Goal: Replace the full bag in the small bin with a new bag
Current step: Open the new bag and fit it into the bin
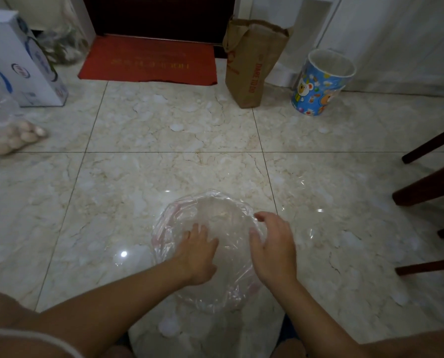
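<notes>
A clear plastic bag (210, 210) with a pinkish edge is spread into a round open mouth on the tiled floor, right in front of me. My left hand (199, 254) reaches into the mouth with fingers spread flat on the plastic. At the bag's right rim, my right hand (274, 249) curls thumb and fingers over the edge. Whether a bin stands under the plastic I cannot tell. A small blue bin (319, 91) with cartoon bears stands far off at the back right by the white wall, its inside looking empty.
A brown paper bag (252, 63) stands left of the blue bin. A red doormat (148, 60) lies before the dark door. A white carton (21, 63) and a clear bag of eggs (11, 135) sit at the left. Dark chair legs (427, 184) stand at the right.
</notes>
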### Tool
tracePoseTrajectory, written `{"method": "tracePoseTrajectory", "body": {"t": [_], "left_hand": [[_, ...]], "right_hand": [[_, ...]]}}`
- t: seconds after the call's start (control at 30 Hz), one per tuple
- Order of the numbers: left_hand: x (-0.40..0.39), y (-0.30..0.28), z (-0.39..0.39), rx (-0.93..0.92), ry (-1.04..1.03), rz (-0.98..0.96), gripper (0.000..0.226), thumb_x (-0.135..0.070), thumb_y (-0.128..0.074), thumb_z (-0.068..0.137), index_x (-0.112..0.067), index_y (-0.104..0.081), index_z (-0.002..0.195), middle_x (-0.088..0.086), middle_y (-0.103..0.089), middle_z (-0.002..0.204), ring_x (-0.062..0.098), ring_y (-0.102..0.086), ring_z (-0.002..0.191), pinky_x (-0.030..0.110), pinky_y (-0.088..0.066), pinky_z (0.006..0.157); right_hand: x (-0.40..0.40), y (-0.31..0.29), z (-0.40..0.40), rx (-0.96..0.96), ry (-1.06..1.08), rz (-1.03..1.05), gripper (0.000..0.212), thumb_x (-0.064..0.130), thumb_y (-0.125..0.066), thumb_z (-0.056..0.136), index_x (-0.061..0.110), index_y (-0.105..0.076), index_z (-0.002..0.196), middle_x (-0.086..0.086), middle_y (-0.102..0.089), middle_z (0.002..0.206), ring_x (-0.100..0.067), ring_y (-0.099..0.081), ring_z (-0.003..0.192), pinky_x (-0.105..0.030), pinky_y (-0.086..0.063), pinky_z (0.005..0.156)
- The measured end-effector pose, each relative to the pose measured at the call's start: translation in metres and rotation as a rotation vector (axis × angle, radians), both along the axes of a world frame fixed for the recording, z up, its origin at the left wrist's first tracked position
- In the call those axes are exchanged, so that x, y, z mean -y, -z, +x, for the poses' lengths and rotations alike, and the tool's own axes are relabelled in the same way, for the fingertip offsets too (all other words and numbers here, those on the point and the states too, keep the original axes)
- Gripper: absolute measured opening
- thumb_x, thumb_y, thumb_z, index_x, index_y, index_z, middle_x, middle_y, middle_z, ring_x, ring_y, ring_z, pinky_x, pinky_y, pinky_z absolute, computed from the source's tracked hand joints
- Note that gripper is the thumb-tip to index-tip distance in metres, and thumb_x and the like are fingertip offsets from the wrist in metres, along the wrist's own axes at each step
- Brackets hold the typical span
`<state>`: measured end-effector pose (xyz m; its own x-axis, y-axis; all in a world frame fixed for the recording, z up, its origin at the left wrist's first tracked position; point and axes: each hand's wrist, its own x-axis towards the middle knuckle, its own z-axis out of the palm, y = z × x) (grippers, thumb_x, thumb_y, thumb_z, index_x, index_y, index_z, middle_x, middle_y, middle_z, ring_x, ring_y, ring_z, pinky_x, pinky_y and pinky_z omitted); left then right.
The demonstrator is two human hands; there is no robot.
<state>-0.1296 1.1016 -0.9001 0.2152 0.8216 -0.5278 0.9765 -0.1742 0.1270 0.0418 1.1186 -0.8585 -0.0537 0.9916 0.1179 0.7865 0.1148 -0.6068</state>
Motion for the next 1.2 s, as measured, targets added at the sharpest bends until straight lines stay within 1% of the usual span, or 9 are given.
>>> {"method": "tracePoseTrajectory", "body": {"t": [0.07,0.13,0.2,0.27,0.5,0.7,0.8,1.0,1.2], "left_hand": [[-0.004,0.013,-0.003,-0.053,0.064,-0.09,0.081,-0.054,-0.05,0.091,-0.021,-0.014,0.155,0.024,0.005,0.161,0.043,0.006,0.148,0.053,-0.008,0.119],[-0.008,0.027,0.0,-0.11,0.136,-0.172,0.088,-0.061,-0.047,0.09,-0.024,-0.002,0.156,0.022,0.009,0.161,0.041,0.01,0.148,0.056,-0.007,0.119],[-0.012,0.041,0.005,-0.1,0.091,-0.267,0.091,-0.067,-0.042,0.089,-0.026,0.006,0.155,0.02,0.011,0.162,0.039,0.013,0.148,0.057,-0.007,0.118],[-0.017,0.054,0.009,-0.06,-0.027,-0.346,0.096,-0.073,-0.037,0.087,-0.025,0.012,0.154,0.019,0.013,0.162,0.039,0.012,0.148,0.057,-0.01,0.118],[-0.03,0.085,0.006,-0.094,-0.125,-0.471,0.124,-0.073,-0.061,0.073,-0.028,0.026,0.149,0.018,0.017,0.161,0.045,-0.001,0.147,0.059,-0.018,0.114],[-0.034,0.112,0.011,-0.185,-0.017,-0.447,0.115,-0.083,-0.048,0.071,-0.024,0.002,0.156,0.02,0.019,0.16,0.036,0.023,0.146,0.062,0.007,0.114],[-0.032,0.127,0.012,-0.185,-0.003,-0.438,0.111,-0.084,-0.042,0.072,-0.028,0.006,0.155,0.019,0.021,0.16,0.038,0.027,0.144,0.064,0.013,0.111],[-0.037,0.134,0.017,-0.158,0.03,-0.425,0.103,-0.073,-0.05,0.079,-0.026,0.001,0.155,0.026,0.0,0.16,0.044,0.005,0.147,0.06,0.001,0.116],[-0.043,0.125,0.019,-0.213,0.084,-0.393,0.111,-0.069,-0.059,0.077,-0.02,0.001,0.156,0.024,-0.003,0.161,0.042,-0.001,0.148,0.053,0.005,0.117]], "right_hand": [[-0.001,0.008,-0.005,0.215,-0.196,0.057,0.044,0.031,-0.059,0.09,0.022,-0.052,0.132,0.003,-0.056,0.134,-0.016,-0.047,0.125,-0.033,-0.04,0.104],[-0.007,0.016,-0.008,0.383,-0.315,0.007,0.07,0.043,-0.055,0.09,0.026,-0.026,0.152,-0.005,-0.026,0.16,-0.025,-0.022,0.147,-0.043,-0.024,0.118],[-0.015,0.026,-0.007,0.475,-0.404,-0.095,0.088,0.049,-0.05,0.093,0.03,0.009,0.155,-0.006,0.012,0.164,-0.025,0.009,0.15,-0.042,-0.007,0.12],[-0.019,0.036,-0.004,0.517,-0.45,-0.178,0.094,0.05,-0.048,0.094,0.029,0.023,0.152,-0.007,0.027,0.16,-0.024,0.022,0.147,-0.041,-0.006,0.12],[-0.023,0.052,0.004,0.519,-0.467,-0.173,0.089,0.053,-0.045,0.092,0.021,0.009,0.156,-0.004,0.029,0.16,-0.021,0.027,0.147,-0.036,-0.006,0.116],[-0.022,0.056,0.004,0.429,-0.407,-0.124,0.095,0.044,-0.052,0.086,0.011,0.003,0.156,-0.005,0.009,0.165,-0.02,0.009,0.151,-0.033,-0.031,0.115],[-0.021,0.057,0.003,0.43,-0.406,-0.107,0.095,0.043,-0.054,0.084,0.01,-0.003,0.156,-0.007,0.002,0.165,-0.023,0.001,0.152,-0.035,-0.041,0.109],[-0.021,0.057,0.003,0.479,-0.418,-0.103,0.093,0.044,-0.055,0.082,0.009,-0.011,0.156,-0.009,0.003,0.165,-0.025,0.001,0.152,-0.036,-0.043,0.106],[-0.021,0.058,0.002,0.512,-0.412,-0.095,0.09,0.042,-0.055,0.082,0.009,-0.015,0.156,-0.01,0.002,0.165,-0.027,-0.001,0.152,-0.037,-0.041,0.108]]}}
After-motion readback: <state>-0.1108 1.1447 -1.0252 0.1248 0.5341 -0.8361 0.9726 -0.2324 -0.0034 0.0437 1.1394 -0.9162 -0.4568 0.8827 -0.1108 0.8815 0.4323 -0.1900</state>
